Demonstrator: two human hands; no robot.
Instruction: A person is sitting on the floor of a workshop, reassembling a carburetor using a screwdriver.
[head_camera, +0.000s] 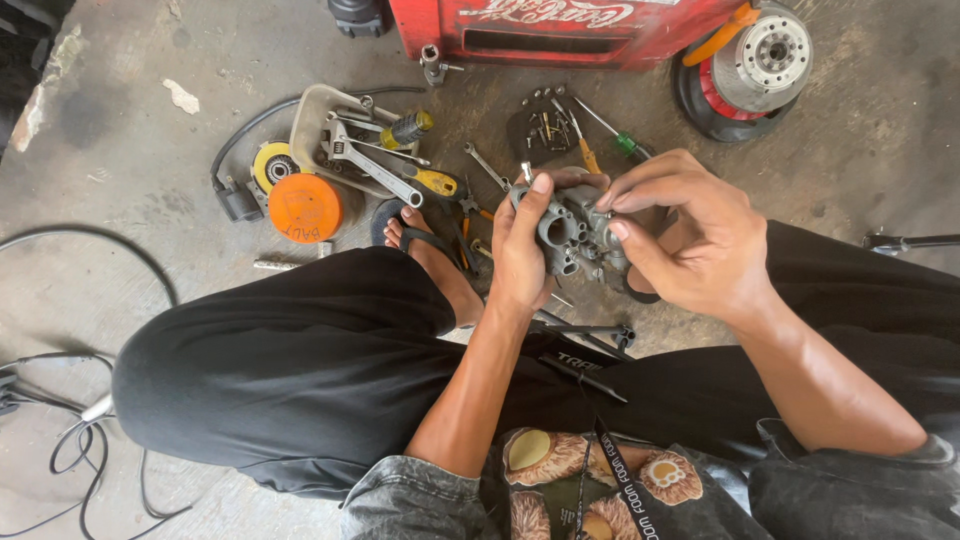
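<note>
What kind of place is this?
Probably a small motorcycle repair workshop: hands hold a carburetor body over a concrete floor, beside a tray of wrenches and screwdrivers and a clutch assembly.

My 2 hands, raised together over my knees

Left hand (522, 250) curled closed, thumb up; right hand (690, 235) bent at wrist, fingertips (612, 200) pinching inward toward left.

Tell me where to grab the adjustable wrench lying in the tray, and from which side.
Take the adjustable wrench by its long flat handle, near the middle, coming from above. Its jaw end sits up in the pale tray among other tools, while the handle runs down-right over the tray's edge toward the yellow-handled screwdriver, leaving that stretch more exposed.
</note>
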